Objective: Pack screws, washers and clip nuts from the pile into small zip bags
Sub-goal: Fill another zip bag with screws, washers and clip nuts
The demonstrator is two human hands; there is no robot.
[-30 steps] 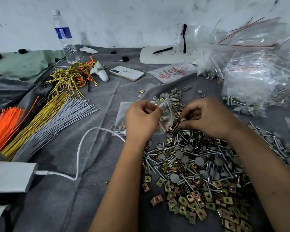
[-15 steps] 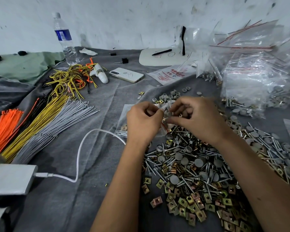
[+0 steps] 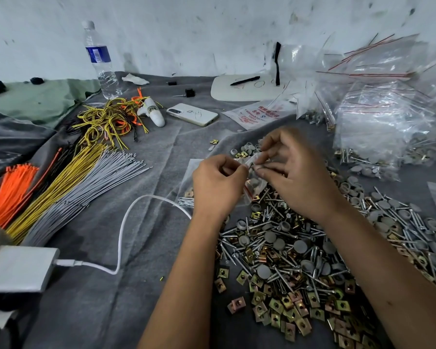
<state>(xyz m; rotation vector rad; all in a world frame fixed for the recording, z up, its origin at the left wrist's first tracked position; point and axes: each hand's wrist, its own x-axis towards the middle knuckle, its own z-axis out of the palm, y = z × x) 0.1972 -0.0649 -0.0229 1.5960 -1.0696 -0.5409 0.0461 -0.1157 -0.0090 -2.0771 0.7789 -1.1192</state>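
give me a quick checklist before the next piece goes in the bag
1. Bag held by left hand: ok.
2. Right hand at the bag mouth, fingers pinched: ok.
3. Piece in the right hand: cannot tell, fingers hide it.
4. Bag mouth open: cannot tell.
5. Pile below both hands, in reach: ok.
6. Cable apart from the pile: ok.

Both forearms bare, no sleeves in view; left hand point(image 3: 218, 183), right hand point(image 3: 296, 172) ungloved, no rings visible.
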